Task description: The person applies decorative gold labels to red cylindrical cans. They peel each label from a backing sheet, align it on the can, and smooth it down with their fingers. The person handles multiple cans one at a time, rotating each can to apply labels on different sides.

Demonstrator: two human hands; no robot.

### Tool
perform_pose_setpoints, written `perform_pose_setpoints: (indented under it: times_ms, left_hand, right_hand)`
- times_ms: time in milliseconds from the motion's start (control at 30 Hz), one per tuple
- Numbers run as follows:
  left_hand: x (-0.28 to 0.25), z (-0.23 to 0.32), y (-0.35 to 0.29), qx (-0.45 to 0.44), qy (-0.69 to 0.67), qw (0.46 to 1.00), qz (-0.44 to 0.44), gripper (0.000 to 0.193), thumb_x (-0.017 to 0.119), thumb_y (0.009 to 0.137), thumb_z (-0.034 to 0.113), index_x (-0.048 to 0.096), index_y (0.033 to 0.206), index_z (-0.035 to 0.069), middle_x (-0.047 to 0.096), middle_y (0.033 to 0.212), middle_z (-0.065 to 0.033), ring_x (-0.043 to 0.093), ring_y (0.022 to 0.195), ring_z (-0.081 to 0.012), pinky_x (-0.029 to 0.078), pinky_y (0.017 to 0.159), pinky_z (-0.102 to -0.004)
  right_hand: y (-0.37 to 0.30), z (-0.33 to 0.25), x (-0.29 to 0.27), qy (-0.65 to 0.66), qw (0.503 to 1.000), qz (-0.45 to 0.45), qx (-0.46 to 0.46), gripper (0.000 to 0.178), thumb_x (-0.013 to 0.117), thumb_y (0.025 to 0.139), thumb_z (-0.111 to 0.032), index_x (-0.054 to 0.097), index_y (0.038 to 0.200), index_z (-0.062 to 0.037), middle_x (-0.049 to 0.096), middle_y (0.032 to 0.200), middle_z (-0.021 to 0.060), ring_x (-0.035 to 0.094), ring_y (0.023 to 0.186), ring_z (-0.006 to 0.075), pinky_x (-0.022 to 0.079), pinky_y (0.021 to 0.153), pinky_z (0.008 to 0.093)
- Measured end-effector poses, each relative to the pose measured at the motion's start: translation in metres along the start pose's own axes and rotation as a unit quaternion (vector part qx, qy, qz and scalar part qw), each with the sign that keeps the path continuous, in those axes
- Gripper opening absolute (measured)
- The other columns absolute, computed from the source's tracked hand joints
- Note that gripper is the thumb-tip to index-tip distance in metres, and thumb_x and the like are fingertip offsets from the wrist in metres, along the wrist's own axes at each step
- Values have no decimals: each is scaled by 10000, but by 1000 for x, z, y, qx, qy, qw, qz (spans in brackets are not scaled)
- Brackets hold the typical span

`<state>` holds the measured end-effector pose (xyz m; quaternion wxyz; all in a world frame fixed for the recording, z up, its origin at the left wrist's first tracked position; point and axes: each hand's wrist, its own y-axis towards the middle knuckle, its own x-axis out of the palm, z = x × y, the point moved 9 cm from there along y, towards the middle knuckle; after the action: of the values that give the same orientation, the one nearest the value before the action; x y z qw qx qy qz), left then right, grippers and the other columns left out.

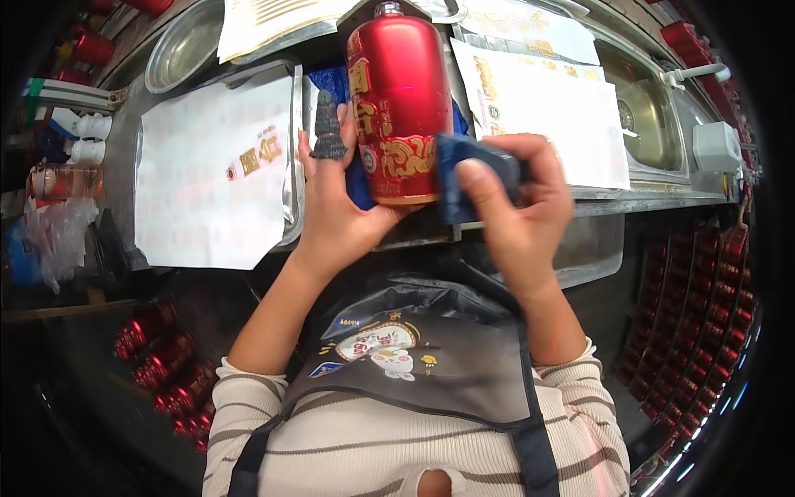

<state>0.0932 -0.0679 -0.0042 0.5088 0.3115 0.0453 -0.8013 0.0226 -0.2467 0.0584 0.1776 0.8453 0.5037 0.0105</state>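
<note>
A glossy red bottle (410,91) with gold raised-looking decals lies in front of me, its neck pointing away. My left hand (338,217) is closed round its lower left side, the thumb along the base. Ribbed black finger covers (328,128) sit on one finger of that hand. Between the thumb and fingers of my right hand (534,219) is a dark blue scraper (455,178), slightly blurred. Its edge meets the bottle's lower right side, beside a gold dragon-like decal (410,156). Under the bottle, a blue cloth (330,80) shows in part.
A white decal sheet (211,199) with one gold and red decal lies on a metal tray at left. More decal sheets (563,124) lie at right, near a metal sink (679,157). A metal bowl (186,50) stands far left. Several red bottles (170,356) stand low on both sides.
</note>
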Motion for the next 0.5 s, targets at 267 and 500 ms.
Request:
perform_pose_setpoints:
  times_ms: [267,500]
  left_hand:
    - [4,-9,0,-25,-31,999,-16,896,883,710,421,445,1356,-19,598,1339,-165,463,1353,-353,27,1172,-602]
    - [-2,1,3,-30,-16,999,-31,916,877,715,402,426,1433,56,603,1339,-109,481,1341,-307,7,1180,-609]
  right_hand:
    - [-4,25,-3,-7,999,-3,49,184,715,894,-94,600,1005,-4,637,874,32,567,766,69,478,661,229]
    - [2,28,0,0,998,-21,52,186,710,912,-82,593,1027,5,636,888,32,595,759,76,499,666,215]
